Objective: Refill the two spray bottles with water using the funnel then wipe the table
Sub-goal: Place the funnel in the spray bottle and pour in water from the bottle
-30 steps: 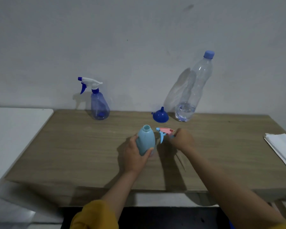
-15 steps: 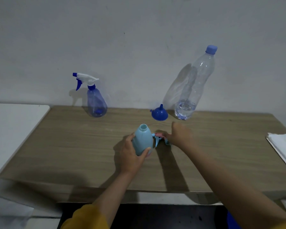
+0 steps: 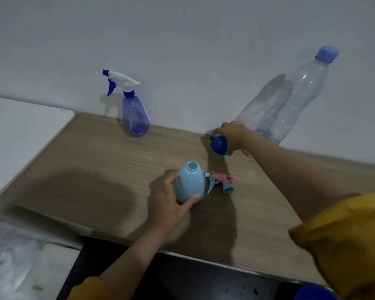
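right grip (image 3: 233,133) holds funnel (image 3: 219,145); left grip (image 3: 171,200) holds bottle (image 3: 189,184).

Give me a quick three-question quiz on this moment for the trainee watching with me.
1. True or false: the light blue bottle gripped by the left hand has its spray top screwed on.
2. What does the right hand hold? A) the water bottle B) the funnel C) the pink spray top
3. Fill in: the pink spray top lies on the table just to the ____ of the light blue bottle.

Key:
1. False; its neck is open.
2. B; the fingers grip the blue funnel, while the capped water bottle stands behind it.
3. Right.
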A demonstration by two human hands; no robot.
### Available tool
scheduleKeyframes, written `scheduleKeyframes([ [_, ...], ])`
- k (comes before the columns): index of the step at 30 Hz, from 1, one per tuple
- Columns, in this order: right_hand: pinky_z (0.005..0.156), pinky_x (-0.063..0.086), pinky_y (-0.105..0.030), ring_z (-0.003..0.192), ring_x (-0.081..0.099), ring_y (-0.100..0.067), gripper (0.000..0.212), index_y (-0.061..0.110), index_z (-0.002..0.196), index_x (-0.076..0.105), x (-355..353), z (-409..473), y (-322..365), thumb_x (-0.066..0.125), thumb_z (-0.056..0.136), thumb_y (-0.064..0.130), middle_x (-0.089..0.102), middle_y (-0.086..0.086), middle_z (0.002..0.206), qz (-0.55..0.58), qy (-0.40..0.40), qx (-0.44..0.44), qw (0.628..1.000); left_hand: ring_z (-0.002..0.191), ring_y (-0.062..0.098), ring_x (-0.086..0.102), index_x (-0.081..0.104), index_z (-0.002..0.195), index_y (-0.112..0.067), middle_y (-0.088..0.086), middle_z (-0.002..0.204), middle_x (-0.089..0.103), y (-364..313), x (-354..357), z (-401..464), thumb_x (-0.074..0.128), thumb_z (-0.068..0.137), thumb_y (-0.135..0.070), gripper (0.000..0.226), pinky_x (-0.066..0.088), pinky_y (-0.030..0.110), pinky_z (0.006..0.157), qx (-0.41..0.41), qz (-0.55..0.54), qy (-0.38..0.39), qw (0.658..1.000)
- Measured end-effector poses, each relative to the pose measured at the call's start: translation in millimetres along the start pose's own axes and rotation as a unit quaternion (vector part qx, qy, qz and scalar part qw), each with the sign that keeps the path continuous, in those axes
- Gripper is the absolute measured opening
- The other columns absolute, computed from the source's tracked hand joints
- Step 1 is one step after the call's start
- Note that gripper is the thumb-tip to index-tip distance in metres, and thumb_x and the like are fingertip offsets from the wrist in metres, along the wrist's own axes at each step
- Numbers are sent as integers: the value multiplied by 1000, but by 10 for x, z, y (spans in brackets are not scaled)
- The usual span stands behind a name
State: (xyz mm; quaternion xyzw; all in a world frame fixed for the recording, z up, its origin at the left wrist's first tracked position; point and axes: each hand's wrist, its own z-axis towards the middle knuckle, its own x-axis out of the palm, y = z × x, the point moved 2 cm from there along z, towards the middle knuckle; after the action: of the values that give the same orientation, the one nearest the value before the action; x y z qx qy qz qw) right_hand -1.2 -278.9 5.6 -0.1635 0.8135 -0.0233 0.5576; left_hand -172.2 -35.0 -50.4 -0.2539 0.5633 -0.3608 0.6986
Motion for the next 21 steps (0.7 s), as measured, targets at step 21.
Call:
scheduleKeyframes([
  [21, 83, 55, -27, 90, 64, -14, 67, 31, 131, 44, -500, -823, 350, 81, 74, 31, 57, 0, 114, 445, -206, -125, 862, 110, 4, 48, 40, 130, -20, -3, 130, 51, 1, -2, -1, 77, 65, -49, 80, 38, 14, 79, -32, -12, 26, 999],
])
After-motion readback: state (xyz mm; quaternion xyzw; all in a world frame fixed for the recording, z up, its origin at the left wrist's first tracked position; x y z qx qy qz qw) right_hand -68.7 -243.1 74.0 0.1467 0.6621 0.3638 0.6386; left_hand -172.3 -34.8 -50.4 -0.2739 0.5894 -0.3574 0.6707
